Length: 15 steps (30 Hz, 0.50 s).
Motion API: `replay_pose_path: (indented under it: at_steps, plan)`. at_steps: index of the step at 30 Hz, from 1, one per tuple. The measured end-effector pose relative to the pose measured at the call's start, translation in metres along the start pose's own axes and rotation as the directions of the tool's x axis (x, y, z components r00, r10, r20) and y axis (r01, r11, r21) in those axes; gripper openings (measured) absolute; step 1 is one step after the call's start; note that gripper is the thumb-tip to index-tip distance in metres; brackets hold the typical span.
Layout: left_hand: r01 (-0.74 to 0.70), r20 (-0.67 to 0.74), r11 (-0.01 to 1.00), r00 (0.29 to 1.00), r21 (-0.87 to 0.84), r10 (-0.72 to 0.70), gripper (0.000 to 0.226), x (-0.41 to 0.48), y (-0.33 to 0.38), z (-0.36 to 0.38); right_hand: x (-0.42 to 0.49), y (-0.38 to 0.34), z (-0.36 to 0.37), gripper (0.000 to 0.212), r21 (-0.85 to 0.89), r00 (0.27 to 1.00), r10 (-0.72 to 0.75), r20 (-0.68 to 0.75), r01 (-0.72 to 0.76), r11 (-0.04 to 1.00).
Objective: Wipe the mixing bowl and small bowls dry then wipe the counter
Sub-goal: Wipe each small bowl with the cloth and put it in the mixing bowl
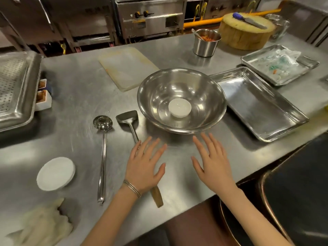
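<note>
You have one view only, from the head camera: it looks forward and steeply down across the steel counter (74, 89), close over your hands, with the ovens (150, 16) behind at the top edge.

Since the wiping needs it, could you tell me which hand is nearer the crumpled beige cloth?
Left. The left hand is up-right of the crumpled beige cloth; the right hand is farther right.

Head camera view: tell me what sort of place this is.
Most likely a commercial kitchen. The work surface is a long stainless steel counter, steel cooking equipment with knobs stands behind it, and a thick round chopping block with a knife on it sits at the far end.
</note>
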<state>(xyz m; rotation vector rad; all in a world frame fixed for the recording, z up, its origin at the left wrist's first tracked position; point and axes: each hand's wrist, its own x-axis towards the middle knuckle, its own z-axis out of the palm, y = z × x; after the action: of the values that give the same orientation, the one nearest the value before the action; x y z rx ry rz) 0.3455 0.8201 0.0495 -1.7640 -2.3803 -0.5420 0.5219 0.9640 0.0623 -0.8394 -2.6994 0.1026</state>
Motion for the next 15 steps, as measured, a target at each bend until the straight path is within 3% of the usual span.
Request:
replay_pose_path:
  at_steps: [9,15]
  plan:
    - [0.224,0.084,0.972,0.97,0.067,-0.23,0.049,-0.148,0.038,-0.012,-0.106,-0.055,0.011,0.053,0.118,0.965,-0.195,0.174,0.176,0.977]
    - [0.333,0.083,0.938,0.937,0.092,-0.34,0.05,-0.22,0.035,-0.041,-0.127,-0.092,0.004,0.05,0.235,0.937,-0.31,0.164,0.268,0.934]
